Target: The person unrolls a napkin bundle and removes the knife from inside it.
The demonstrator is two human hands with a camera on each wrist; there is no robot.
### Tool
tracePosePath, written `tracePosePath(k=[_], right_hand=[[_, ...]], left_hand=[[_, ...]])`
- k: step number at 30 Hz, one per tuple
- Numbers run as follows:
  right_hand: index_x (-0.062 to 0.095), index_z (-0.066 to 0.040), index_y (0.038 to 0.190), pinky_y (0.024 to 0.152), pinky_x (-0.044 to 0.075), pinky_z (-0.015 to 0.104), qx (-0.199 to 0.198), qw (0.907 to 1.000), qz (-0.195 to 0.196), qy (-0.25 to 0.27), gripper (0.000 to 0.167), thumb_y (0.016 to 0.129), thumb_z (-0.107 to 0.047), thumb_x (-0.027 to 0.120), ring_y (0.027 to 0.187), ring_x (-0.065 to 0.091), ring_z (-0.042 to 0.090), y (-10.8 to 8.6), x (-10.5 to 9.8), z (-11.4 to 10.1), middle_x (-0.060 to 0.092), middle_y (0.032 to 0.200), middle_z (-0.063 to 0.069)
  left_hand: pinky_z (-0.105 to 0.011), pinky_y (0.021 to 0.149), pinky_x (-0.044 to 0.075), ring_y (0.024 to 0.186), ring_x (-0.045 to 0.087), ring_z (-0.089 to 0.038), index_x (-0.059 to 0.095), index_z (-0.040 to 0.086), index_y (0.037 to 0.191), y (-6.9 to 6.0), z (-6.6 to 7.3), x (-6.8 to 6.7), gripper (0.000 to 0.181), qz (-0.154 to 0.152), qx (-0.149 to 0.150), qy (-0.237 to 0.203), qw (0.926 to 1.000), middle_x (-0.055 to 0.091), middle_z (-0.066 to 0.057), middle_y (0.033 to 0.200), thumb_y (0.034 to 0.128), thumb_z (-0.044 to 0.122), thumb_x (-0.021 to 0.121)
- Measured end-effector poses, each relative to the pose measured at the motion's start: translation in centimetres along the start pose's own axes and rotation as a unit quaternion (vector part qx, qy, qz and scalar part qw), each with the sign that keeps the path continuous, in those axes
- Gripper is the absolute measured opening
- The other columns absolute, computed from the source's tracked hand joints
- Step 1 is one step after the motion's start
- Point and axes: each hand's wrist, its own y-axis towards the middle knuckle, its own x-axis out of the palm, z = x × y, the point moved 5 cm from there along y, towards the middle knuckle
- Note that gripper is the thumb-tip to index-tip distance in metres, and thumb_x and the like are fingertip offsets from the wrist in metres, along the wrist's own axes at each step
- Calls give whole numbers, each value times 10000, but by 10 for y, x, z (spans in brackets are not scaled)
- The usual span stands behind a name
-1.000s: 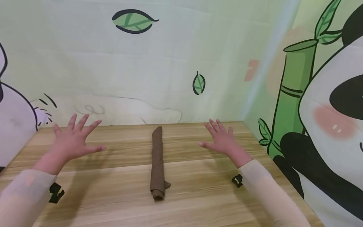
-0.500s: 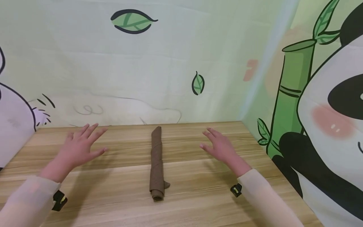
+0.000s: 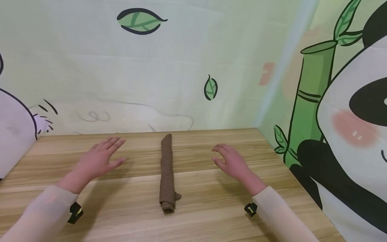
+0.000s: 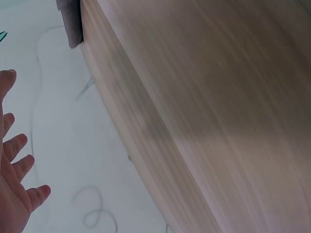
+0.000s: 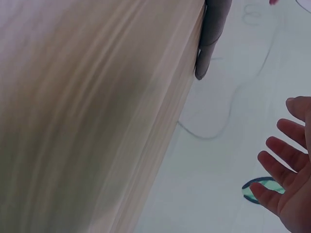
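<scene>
A brown rolled cloth [image 3: 167,174] lies lengthwise at the middle of the wooden table, a small flap sticking out on its right near the front end. To its left the left hand [image 3: 95,159] hovers above the table, fingers extended and thumb apart, touching nothing. The right hand [image 3: 232,163] is held above the table on the other side, fingers slightly bent, empty. In the left wrist view, the left hand [image 4: 17,184] shows at the left edge and the cloth's end [image 4: 72,24] at the top. The right wrist view shows the right hand [image 5: 289,170] and the cloth [image 5: 212,34].
The wooden table [image 3: 205,215] meets a pale green printed wall sheet [image 3: 169,74] at its back edge. On the right side hangs a sheet with a panda and bamboo [image 3: 314,94]. Small black devices [image 3: 75,212] sit at both wrists.
Both hands have come lower, their spread fingers drawing closer together. The left hand has also moved right, toward the cloth. The cloth lies as before.
</scene>
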Motion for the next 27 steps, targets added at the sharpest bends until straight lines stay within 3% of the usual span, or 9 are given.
tracePosePath(k=[7, 12, 19, 27], right_hand=[[700, -5, 1170, 1023, 549, 521, -265, 9991, 134, 316, 294, 939, -183, 734, 1179, 665, 376, -1, 7, -17, 720, 1219, 192], [698, 2, 1173, 1031, 542, 518, -277, 9967, -157, 751, 284, 948, -172, 718, 1168, 672, 364, 4, 14, -30, 731, 1205, 182], [709, 6, 1151, 956, 583, 455, -724, 9901, -395, 1133, 257, 956, -162, 712, 1061, 707, 304, 12, 20, -53, 752, 1158, 158], [712, -10, 1185, 1012, 567, 426, -783, 9832, -828, 1429, 283, 971, -194, 701, 1139, 698, 296, 21, 31, -69, 745, 1203, 140]], left_hand=[[-719, 1112, 391, 1445, 403, -521, 429, 64, 1544, 10, 17, 9, 658, -116, 92, -292, 9995, 422, -266, 1583, 1008, 388, 633], [-696, 1116, 405, 1408, 456, -523, 437, 54, 1537, 19, 31, 17, 630, -147, 182, -473, 9986, 454, -273, 1560, 1019, 361, 622], [-664, 1122, 422, 1385, 498, -501, 496, 37, 1496, 29, 54, 23, 580, -147, 360, -653, 9971, 514, -257, 1518, 1021, 345, 621], [-617, 1141, 430, 1413, 481, -474, 474, 33, 1517, 43, 69, 36, 602, -336, 372, -723, 9961, 490, -253, 1542, 1031, 366, 600]])
